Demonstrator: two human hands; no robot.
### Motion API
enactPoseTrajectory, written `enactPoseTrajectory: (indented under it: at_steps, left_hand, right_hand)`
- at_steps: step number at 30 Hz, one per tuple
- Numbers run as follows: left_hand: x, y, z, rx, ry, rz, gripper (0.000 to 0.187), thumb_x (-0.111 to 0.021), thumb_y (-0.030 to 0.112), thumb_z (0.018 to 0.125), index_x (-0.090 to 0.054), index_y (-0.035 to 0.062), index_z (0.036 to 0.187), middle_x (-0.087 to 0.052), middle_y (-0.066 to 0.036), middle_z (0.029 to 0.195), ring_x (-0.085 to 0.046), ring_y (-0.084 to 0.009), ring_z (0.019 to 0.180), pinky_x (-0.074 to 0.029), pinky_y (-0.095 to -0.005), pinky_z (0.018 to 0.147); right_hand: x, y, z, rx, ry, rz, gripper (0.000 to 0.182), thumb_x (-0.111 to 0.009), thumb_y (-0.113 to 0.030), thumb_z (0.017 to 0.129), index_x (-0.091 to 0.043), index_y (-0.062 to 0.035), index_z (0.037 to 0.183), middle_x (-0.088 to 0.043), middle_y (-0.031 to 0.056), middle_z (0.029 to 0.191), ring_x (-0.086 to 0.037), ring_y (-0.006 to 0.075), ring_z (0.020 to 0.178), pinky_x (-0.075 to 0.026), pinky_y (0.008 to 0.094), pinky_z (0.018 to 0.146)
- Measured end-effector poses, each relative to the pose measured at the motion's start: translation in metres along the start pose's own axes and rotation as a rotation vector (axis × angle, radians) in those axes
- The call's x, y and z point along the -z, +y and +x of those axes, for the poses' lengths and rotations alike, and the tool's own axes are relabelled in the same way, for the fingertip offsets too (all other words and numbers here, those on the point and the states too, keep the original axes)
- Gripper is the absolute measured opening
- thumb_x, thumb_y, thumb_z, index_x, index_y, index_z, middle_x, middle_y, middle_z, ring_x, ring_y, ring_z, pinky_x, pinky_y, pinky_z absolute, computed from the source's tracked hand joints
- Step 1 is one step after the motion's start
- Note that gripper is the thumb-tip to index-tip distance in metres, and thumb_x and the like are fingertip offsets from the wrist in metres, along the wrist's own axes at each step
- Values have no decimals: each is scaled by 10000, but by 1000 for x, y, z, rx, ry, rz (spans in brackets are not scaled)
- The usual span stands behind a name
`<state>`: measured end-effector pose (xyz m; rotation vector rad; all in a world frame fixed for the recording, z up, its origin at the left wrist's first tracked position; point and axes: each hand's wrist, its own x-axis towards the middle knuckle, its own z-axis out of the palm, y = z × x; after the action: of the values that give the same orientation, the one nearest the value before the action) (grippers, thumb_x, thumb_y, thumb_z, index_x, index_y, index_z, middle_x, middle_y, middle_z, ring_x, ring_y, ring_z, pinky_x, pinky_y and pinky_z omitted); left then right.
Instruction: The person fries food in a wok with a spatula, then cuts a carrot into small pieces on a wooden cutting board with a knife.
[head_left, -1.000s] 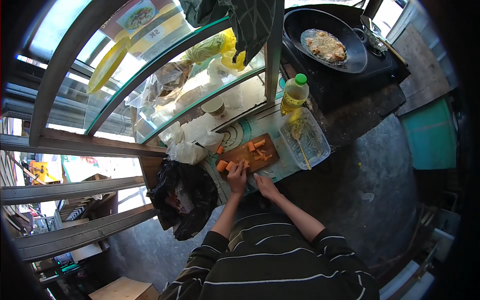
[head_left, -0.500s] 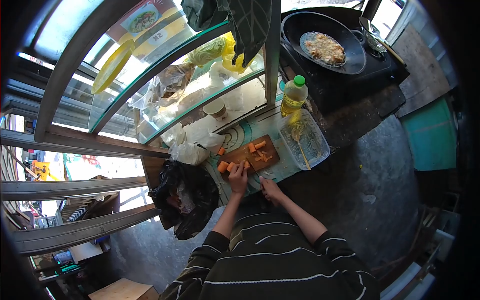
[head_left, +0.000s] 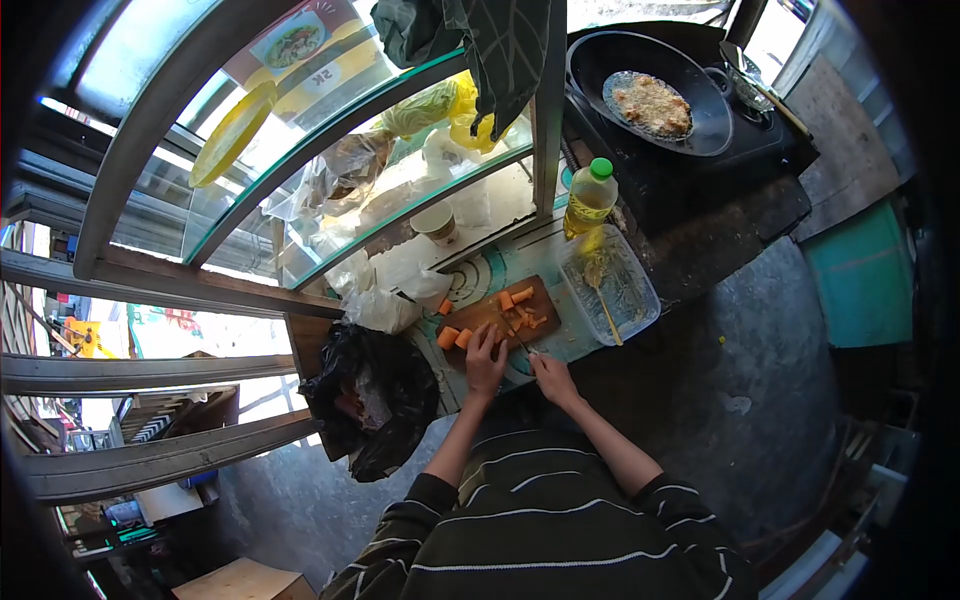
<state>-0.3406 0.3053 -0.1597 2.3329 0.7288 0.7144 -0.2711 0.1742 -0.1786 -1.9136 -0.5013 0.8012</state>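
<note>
A brown wooden cutting board (head_left: 475, 318) lies at a slant on the counter. Fingers bent, my left hand (head_left: 485, 368) presses a piece of carrot against the board; the fingers mostly cover that piece. In my right hand (head_left: 553, 381) is the handle of a knife (head_left: 519, 341), its blade pointing over the board close beside my left fingertips. Thick carrot chunks (head_left: 448, 338) sit at the board's left end. Smaller cut carrot pieces (head_left: 523, 317) lie toward its right end.
A plastic tub (head_left: 640, 290) with a yellow brush stands right of the board, an oil bottle (head_left: 590, 200) behind it. Food fries in a wok (head_left: 705, 125) on the stove. A black plastic bag (head_left: 400, 400) hangs at left, below the glass display case (head_left: 350, 250).
My right hand and the knife have moved forward, so the blade reaches further over the board. My left hand has shifted slightly to the right, still on the carrot.
</note>
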Motion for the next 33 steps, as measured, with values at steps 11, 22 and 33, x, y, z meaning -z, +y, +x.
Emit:
enactPoseTrajectory:
  at_steps: [11,22,33]
  left_hand:
    - [-2,-14,-5,60,16,-52,268,-629,47,713,-605,34,980,-529,-97,738,-536,-242,676,-429,-335,613]
    - [-2,-21,-2,-71,48,16,269,-648,81,701,-614,38,964,-514,-88,694,-527,-226,623,-431,-323,573]
    - [0,-21,-2,-106,21,65,278,-622,54,713,-604,36,990,-507,-94,711,-527,-234,631,-434,-326,571]
  right_hand:
    - [-5,-17,-26,-273,-179,181,445,-388,-419,872,-469,-44,646,-421,16,491,-404,95,384,-311,239,349]
    - [-9,-9,-29,-209,-141,143,470,-383,-403,880,-461,-22,616,-435,32,482,-423,107,402,-321,264,381]
    - [-10,-11,-32,-147,-118,107,473,-375,-390,890,-445,-18,605,-427,34,491,-411,100,423,-329,269,403]
